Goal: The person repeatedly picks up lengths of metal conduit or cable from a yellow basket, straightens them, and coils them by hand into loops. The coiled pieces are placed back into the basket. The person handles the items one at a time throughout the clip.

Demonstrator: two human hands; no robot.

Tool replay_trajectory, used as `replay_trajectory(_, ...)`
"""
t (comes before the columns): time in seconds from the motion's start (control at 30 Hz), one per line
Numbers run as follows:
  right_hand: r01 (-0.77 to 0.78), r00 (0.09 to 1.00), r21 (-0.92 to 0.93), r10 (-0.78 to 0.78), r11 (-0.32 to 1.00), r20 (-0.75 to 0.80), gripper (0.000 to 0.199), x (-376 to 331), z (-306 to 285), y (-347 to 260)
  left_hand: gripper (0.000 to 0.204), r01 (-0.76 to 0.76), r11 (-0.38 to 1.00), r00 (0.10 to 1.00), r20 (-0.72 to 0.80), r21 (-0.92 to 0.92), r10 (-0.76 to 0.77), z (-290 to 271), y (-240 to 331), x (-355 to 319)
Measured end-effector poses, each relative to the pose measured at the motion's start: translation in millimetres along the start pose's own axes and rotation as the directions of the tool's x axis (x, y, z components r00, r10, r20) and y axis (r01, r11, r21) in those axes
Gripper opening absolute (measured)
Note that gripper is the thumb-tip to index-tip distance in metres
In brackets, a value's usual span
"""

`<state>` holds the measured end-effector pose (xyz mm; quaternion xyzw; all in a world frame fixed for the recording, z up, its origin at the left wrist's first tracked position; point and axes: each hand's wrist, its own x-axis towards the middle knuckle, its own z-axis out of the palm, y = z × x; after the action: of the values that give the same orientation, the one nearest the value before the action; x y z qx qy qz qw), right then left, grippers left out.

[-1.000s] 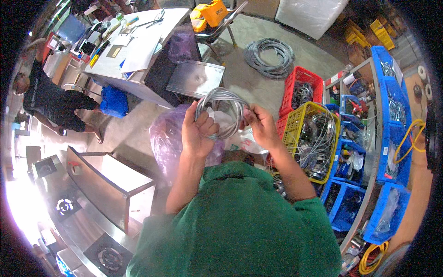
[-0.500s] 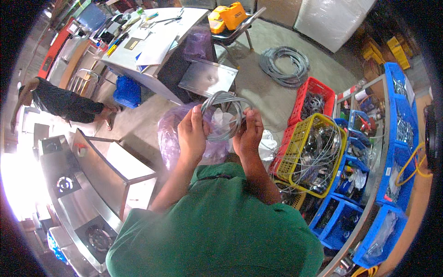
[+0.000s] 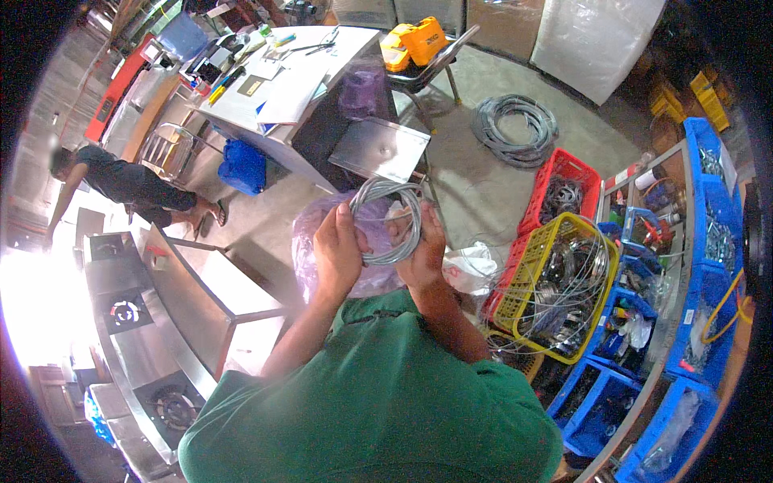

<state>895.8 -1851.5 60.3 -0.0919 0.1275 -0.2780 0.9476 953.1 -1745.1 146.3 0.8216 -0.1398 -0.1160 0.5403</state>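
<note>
A coil of grey cable (image 3: pixel 383 188) is held up in front of my chest, its loops bundled into a ring. My left hand (image 3: pixel 338 251) grips the ring's left side, thumb pointing up. On the opposite side my right hand (image 3: pixel 423 248) is closed round the loops, with some fingers reaching inside the ring. Beneath the coil lies a translucent purple plastic bag (image 3: pixel 310 233), partly covered by my hands.
At right, a yellow basket (image 3: pixel 503 302) of wires stands by a red crate (image 3: pixel 592 173) and blue parts bins (image 3: pixel 580 402). A larger grey cable coil (image 3: pixel 491 133) lies on the floor. Ahead is a white desk (image 3: pixel 346 48); left, a steel stove (image 3: pixel 145 346) and a bending person (image 3: pixel 121 181).
My right hand has shifted lower on the coil, with its fingers now inside the ring. The view has turned slightly, moving the surroundings rightward. The other person's arm now reaches down.
</note>
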Motion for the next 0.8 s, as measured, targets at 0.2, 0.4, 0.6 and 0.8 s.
replay_trajectory(0.2, -0.134, 0.991, 0.052, 0.134, 0.990, 0.003, 0.025, -8, 8, 0, 0.044, 0.034, 0.988, 0.999, 0.024, -0.152, -0.031, 1, -24, 17)
replay_trajectory(0.4, -0.174, 0.982, 0.158, 0.160, 0.972, 0.099, 0.021, -16, 5, -3, 0.045, 0.266, 0.884, 0.959, 0.197, -0.384, -0.204, 3, -33, 8)
replay_trajectory(0.6, -0.010, 0.999, -0.115, 0.015, 0.993, 0.040, 0.015, -11, -6, 8, 0.045, 0.342, 0.760, 0.940, 0.214, -0.552, -0.266, 10, -37, 2)
replay_trajectory(0.8, -0.085, 0.992, -0.016, 0.083, 0.996, -0.099, 0.017, -1, -6, 10, 0.045, 0.267, 0.849, 0.958, 0.219, -0.456, -0.183, 0, -29, 8)
